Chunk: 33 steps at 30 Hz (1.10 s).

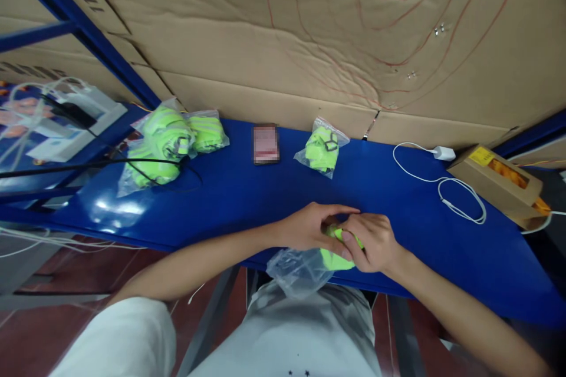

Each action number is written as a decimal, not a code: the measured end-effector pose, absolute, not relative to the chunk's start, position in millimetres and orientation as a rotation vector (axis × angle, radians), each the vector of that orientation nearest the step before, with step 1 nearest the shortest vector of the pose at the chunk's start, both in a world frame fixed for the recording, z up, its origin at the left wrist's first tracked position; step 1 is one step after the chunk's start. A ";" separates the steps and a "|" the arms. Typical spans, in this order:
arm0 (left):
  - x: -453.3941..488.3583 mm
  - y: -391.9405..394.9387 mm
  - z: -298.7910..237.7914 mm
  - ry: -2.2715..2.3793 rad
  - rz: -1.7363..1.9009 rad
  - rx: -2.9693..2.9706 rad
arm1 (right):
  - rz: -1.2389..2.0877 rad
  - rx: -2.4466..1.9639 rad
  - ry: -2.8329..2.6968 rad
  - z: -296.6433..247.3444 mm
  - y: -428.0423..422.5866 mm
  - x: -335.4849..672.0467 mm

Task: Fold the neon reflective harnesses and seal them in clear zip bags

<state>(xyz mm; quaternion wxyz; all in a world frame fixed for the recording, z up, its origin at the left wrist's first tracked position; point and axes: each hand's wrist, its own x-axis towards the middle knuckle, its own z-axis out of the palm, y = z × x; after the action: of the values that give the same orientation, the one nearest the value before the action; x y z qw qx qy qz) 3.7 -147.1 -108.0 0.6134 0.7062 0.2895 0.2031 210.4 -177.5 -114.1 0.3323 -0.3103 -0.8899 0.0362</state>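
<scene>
My left hand and my right hand meet at the near edge of the blue table. Both are closed around a folded neon-green cloth item, which sits partly inside a clear plastic bag. The bag's free end hangs off the table edge toward my lap. Most of the green item is hidden under my fingers.
Several bagged green items lie at the back left, one more in the back middle. A small reddish card lies between them. A white charger and cable and a cardboard box sit at right. Cardboard sheets back the table.
</scene>
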 end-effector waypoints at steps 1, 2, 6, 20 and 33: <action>2.9 -147.1 -106.4 0.693 0.468 1.696 | 0.098 -0.839 -2.316 -114.6 -178.6 208.1; 1.9 -147.1 -104.6 0.732 0.485 1.760 | 0.114 -0.905 -2.288 -114.9 -178.8 205.8; -1.3 -144.9 -101.1 0.830 0.531 1.832 | 0.306 -1.279 -2.083 -111.6 -172.5 201.4; 2.6 -138.2 -114.5 0.877 0.370 1.410 | 0.782 -1.054 -2.163 -113.5 -169.4 206.7; -4.8 -134.4 -98.5 0.786 0.791 1.027 | 0.551 -1.004 -2.147 -93.4 -166.4 226.4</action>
<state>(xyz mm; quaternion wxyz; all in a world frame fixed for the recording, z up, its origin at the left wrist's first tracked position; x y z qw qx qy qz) -4.8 -134.4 -98.5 0.7262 0.4658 0.3562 0.3588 226.4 -166.4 -93.4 0.3470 -0.3871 -0.8275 0.2123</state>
